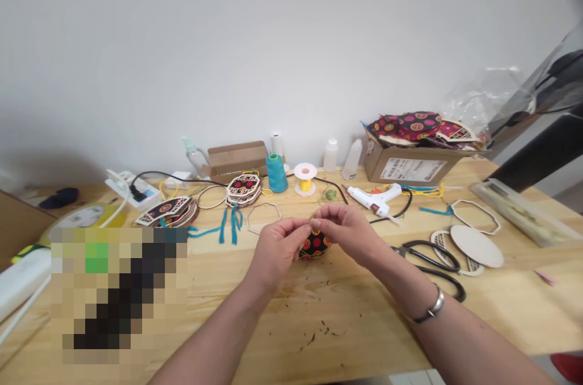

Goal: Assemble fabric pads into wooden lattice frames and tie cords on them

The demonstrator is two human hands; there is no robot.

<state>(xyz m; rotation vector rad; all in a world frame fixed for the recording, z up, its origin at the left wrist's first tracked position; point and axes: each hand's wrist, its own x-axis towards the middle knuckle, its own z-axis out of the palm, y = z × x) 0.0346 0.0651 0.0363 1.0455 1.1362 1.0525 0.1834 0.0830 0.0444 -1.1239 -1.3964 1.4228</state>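
My left hand and my right hand meet above the middle of the table, fingertips almost touching. Both are closed in a pinch at the upper edge of a small black fabric piece with red, yellow and green round motifs. Its top is hidden behind my fingers, and I cannot make out any thread there. To the right of my right forearm lie black-handled scissors. Beyond my hands are a white glue gun, a spool of yellow cord and a cone of teal thread.
Stacked patterned panels and teal strips lie at the left. A cardboard box of fabric pieces stands back right. Nearer are a pale oval disc and a clear tray. Dark scraps litter the table front. A pixelated patch hides the left.
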